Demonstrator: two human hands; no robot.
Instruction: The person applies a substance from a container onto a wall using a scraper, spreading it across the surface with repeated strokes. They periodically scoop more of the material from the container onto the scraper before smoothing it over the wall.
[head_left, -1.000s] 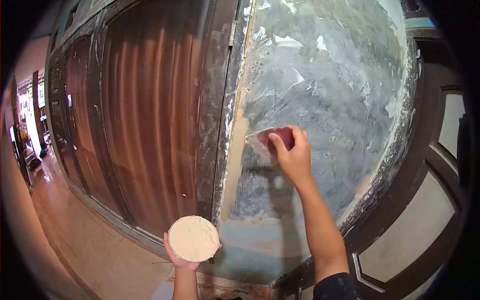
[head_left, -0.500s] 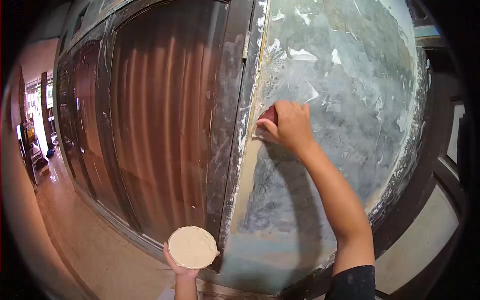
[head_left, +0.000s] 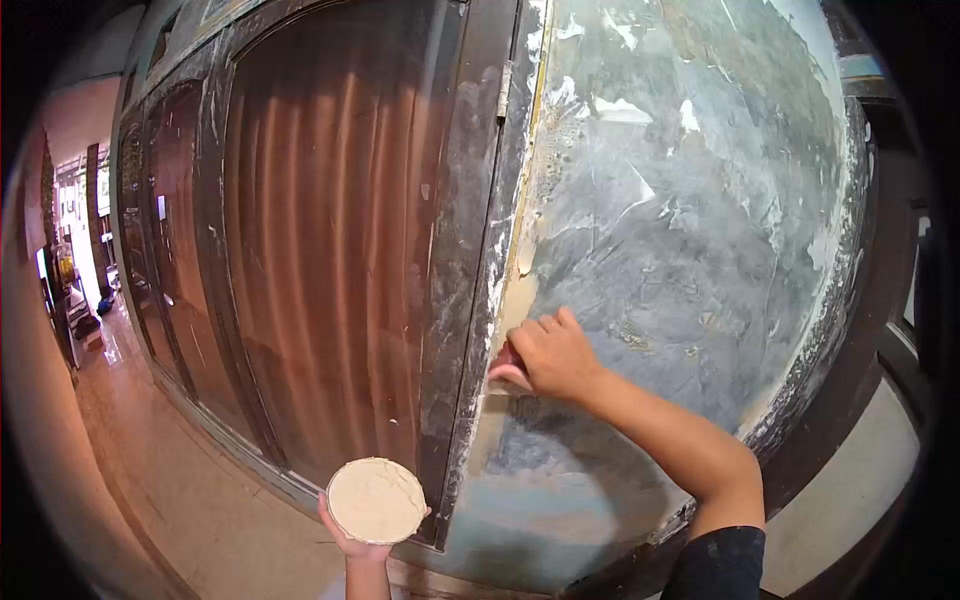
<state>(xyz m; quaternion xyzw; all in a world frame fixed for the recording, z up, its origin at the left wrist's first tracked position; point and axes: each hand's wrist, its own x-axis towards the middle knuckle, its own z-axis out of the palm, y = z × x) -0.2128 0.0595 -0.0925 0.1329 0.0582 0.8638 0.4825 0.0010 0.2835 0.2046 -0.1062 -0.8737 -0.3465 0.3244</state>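
Observation:
My right hand (head_left: pixel 555 352) is closed around a reddish scraper (head_left: pixel 509 362), whose edge lies against the left border of the grey-green wall (head_left: pixel 680 280). Above the scraper, a strip of beige paste (head_left: pixel 517 300) runs along that border, beside the dark wooden frame. At the lower middle, my left hand (head_left: pixel 352 540) holds a round container of cream-coloured paste (head_left: pixel 377 501) from below, with fingers at its sides.
A dark-framed glass panel with a reddish-brown curtain (head_left: pixel 330 250) stands left of the wall. A metal hinge (head_left: pixel 504 90) sits on its frame. Tiled floor (head_left: pixel 220 500) stretches along the left, and another dark frame (head_left: pixel 860 400) stands at the right.
My right hand has moved down the wall's left border with the scraper, uncovering beige paste above it. The container and my left hand appear slightly further left.

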